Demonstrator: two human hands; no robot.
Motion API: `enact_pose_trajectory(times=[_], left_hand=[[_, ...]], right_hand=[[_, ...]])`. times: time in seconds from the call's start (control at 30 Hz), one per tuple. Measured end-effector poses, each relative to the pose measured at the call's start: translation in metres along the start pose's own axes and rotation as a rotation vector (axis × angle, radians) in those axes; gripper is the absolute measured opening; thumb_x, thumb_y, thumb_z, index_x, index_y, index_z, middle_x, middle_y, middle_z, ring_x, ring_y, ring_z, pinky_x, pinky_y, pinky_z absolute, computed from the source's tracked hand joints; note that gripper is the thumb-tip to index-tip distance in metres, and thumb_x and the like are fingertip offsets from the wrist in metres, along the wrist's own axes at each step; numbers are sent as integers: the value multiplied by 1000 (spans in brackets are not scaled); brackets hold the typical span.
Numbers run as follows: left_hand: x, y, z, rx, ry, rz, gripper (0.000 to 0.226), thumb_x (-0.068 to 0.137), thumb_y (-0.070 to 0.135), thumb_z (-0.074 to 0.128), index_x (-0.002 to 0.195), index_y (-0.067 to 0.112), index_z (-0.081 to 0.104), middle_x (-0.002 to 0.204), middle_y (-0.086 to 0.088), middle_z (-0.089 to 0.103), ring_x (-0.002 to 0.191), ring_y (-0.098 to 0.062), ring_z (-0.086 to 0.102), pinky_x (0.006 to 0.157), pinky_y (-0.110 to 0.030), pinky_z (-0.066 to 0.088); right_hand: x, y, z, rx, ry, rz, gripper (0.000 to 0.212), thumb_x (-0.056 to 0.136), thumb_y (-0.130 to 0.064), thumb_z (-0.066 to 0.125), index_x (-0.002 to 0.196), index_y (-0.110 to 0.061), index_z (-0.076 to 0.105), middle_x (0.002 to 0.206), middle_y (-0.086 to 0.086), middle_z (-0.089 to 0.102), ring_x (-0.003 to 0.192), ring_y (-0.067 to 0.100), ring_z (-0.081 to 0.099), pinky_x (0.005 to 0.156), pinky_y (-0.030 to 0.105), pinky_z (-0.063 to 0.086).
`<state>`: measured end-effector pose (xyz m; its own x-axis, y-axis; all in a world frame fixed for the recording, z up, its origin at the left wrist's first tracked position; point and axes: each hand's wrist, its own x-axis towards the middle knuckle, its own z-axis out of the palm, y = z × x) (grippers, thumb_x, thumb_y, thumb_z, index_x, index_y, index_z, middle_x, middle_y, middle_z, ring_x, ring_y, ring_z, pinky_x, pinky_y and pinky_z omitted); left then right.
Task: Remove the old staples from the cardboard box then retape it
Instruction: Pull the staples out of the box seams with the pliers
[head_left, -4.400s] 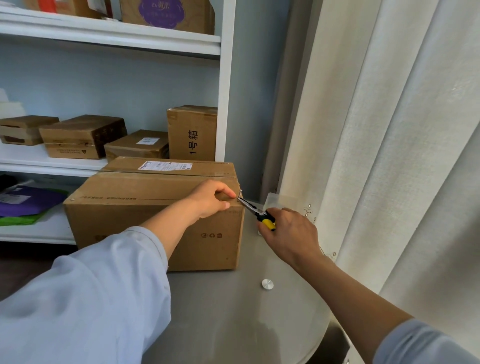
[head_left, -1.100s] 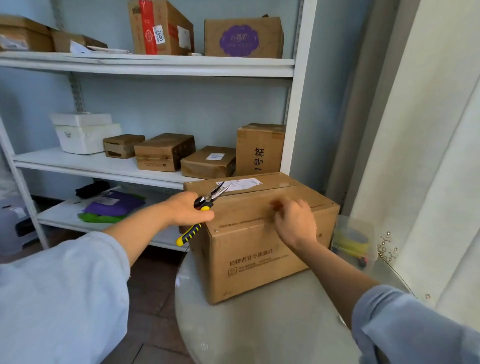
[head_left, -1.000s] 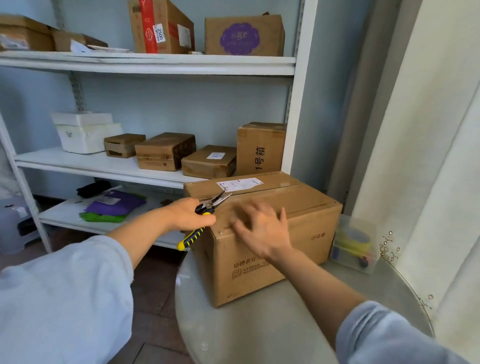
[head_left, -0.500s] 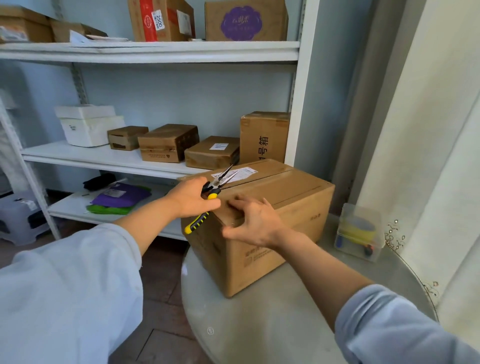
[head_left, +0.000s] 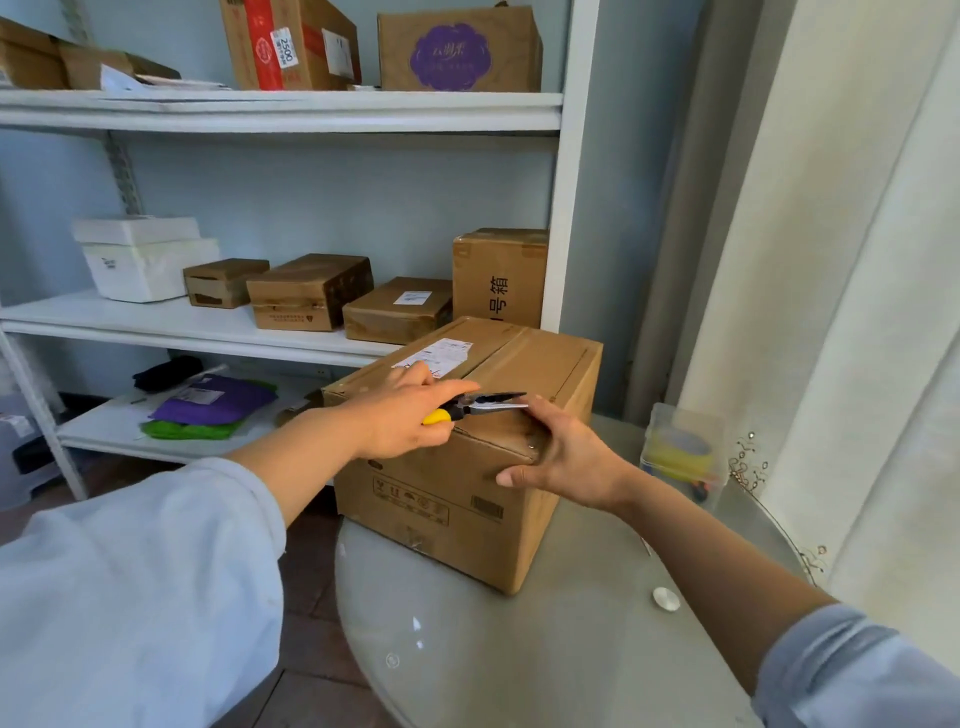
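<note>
A brown cardboard box (head_left: 441, 499) with a white shipping label stands on the round glass table (head_left: 545, 649), one corner turned towards me. My left hand (head_left: 405, 421) grips yellow-and-black needle-nose pliers (head_left: 483, 406); their jaws lie across the box's near top edge, pointing right. My right hand (head_left: 561, 457) grips the box's near right top corner, thumb against the front face. A small metal staple shows on the edge beside that hand's palm.
A clear plastic container (head_left: 680, 452) holding a yellow tape roll sits on the table right of the box. A small white disc (head_left: 666, 598) lies on the glass. White shelves (head_left: 182, 327) with several boxes stand behind. A pale curtain (head_left: 857, 312) hangs at the right.
The box has been turned on the table. My left hand swung the pliers down from pointing up to lying across the top edge. My right hand moved to the near right corner.
</note>
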<state>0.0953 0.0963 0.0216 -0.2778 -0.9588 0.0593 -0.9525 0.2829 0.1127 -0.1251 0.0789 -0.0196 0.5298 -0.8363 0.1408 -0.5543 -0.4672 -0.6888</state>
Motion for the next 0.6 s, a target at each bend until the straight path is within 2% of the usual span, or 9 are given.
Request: enact_pose_trajectory(times=[0.1, 0.17, 0.2, 0.23, 0.33, 0.4, 0.47, 0.53, 0.6], left_hand=[[2, 3, 1, 175, -23, 64, 59, 96, 44, 38, 146, 50, 6, 119, 2, 32, 116, -16, 32, 99, -45, 36], [1, 3, 0, 265, 9, 93, 62, 94, 46, 41, 147, 49, 8, 121, 2, 33, 116, -15, 34, 96, -41, 37], [0, 2, 0, 282, 34, 104, 62, 93, 47, 43, 147, 48, 11, 122, 3, 35, 115, -14, 36, 94, -39, 38], [-1, 0, 0, 282, 62, 112, 62, 92, 49, 44, 146, 47, 15, 122, 4, 36, 115, -13, 37, 94, -37, 38], [-5, -4, 1, 285, 113, 153, 62, 89, 55, 47, 145, 43, 23, 122, 7, 40, 114, -13, 40, 93, -33, 38], [-6, -3, 2, 308, 126, 195, 59, 90, 53, 48, 143, 41, 26, 123, 7, 40, 113, -14, 41, 93, -33, 37], [-5, -1, 1, 301, 126, 210, 52, 91, 48, 47, 140, 44, 28, 123, 7, 40, 113, -13, 41, 94, -34, 36], [-3, 0, 0, 287, 122, 206, 49, 92, 45, 45, 138, 47, 29, 121, 9, 40, 112, -12, 42, 92, -34, 35], [0, -1, -2, 266, 107, 207, 49, 92, 45, 46, 138, 50, 31, 116, 10, 40, 109, -11, 42, 88, -33, 35]], right_hand=[[-7, -1, -6, 222, 39, 25, 96, 77, -28, 77, 152, -29, 16, 134, -12, 43, 125, 1, 37, 99, 8, 28], [-5, 3, 0, 128, 98, -9, 80, 79, -34, 75, 147, -30, 33, 136, -8, 49, 128, 5, 39, 106, 14, 30], [-4, 7, 3, 69, 114, -28, 69, 81, -38, 73, 142, -28, 43, 139, -7, 50, 134, 9, 36, 113, 23, 26], [-4, 8, 5, 35, 112, -36, 61, 82, -38, 71, 138, -26, 49, 141, -6, 49, 137, 11, 33, 115, 22, 22], [-5, 8, -3, 42, 76, -48, 50, 86, -25, 69, 134, -21, 53, 135, -4, 52, 125, 5, 40, 88, -8, 24], [-7, 10, -10, 64, 82, -23, 57, 86, -22, 69, 139, -21, 47, 136, -4, 49, 127, 7, 40, 91, -3, 27], [-10, 14, -8, 62, 147, 29, 66, 84, -29, 71, 143, -22, 41, 145, -2, 41, 138, 14, 33, 110, 18, 27], [-13, 19, -3, 9, 210, 52, 69, 83, -36, 71, 143, -22, 40, 152, -2, 35, 144, 15, 22, 118, 33, 21], [-14, 21, -2, -39, 225, 26, 70, 82, -38, 71, 143, -21, 41, 153, -3, 34, 146, 13, 19, 120, 36, 18]])
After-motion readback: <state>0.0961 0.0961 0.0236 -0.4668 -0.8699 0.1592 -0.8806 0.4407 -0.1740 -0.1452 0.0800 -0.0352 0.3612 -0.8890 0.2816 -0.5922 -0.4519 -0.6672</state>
